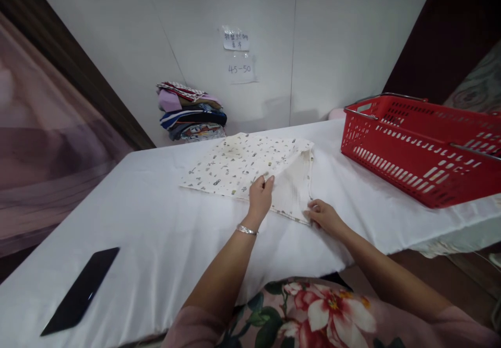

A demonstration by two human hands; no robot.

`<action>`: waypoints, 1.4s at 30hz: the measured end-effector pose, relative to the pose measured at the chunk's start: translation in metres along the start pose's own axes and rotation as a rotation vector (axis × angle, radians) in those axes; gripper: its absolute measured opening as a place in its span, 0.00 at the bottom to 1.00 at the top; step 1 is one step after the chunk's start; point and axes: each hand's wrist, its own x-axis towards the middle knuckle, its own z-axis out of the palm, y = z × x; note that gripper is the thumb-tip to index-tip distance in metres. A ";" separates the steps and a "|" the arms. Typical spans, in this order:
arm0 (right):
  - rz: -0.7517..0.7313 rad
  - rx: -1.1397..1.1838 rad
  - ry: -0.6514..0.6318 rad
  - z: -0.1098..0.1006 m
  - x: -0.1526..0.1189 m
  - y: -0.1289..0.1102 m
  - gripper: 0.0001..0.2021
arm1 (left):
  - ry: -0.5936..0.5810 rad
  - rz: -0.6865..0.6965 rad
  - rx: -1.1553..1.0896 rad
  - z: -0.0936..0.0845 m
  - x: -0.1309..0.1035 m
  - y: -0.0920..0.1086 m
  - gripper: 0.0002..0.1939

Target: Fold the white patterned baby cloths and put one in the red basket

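A cream cloth [235, 163] with small dark printed figures lies spread and folded over on the white-covered table. My left hand [261, 196], with a silver bracelet at the wrist, pinches the near edge of its top layer and lifts it back. Under the raised part the plain inner side shows as a pale triangle. At the cloth's near right corner, my right hand [323, 216] has its fingers bent, with thumb and forefinger closed on the edge there.
On the right stands a red plastic basket [395, 155] with metal handles. A stack of folded cloths [191, 113] sits at the back by the wall. A dark flat slab [82, 290] lies front left on the tablecloth [156, 223]. Paper notes [240, 69] hang on the wall.
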 end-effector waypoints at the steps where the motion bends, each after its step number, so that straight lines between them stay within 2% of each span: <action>1: -0.026 -0.041 0.003 0.001 0.001 0.001 0.11 | -0.010 0.016 0.020 0.000 -0.002 -0.001 0.22; 4: -0.061 -0.171 0.040 0.001 0.001 0.001 0.10 | -0.107 0.093 0.128 0.007 -0.012 -0.005 0.21; 10: 0.000 -0.231 0.066 -0.003 0.002 -0.006 0.10 | -0.458 0.279 0.388 0.030 -0.042 -0.018 0.13; 13: 0.041 -0.225 0.072 -0.004 0.007 -0.010 0.08 | -0.523 0.303 0.418 0.037 -0.049 -0.023 0.10; 21: 0.049 -0.171 0.108 -0.008 0.021 -0.007 0.07 | -0.533 0.300 0.440 0.038 -0.054 -0.029 0.11; 24: 0.040 -0.166 0.073 -0.009 0.023 -0.007 0.07 | -0.528 0.303 0.457 0.037 -0.056 -0.030 0.10; 30: 0.084 0.013 0.089 -0.010 0.027 -0.005 0.09 | -0.522 0.327 0.455 0.037 -0.057 -0.032 0.10; 34: 0.025 -0.047 0.074 -0.009 0.026 -0.006 0.09 | -0.517 0.329 0.469 0.037 -0.057 -0.031 0.10; 40: -0.135 -0.240 0.171 -0.015 0.021 -0.011 0.12 | -0.528 0.336 0.473 0.037 -0.059 -0.033 0.10; 42: -0.161 -0.219 0.163 -0.017 0.020 -0.015 0.12 | -0.521 0.342 0.466 0.037 -0.060 -0.033 0.10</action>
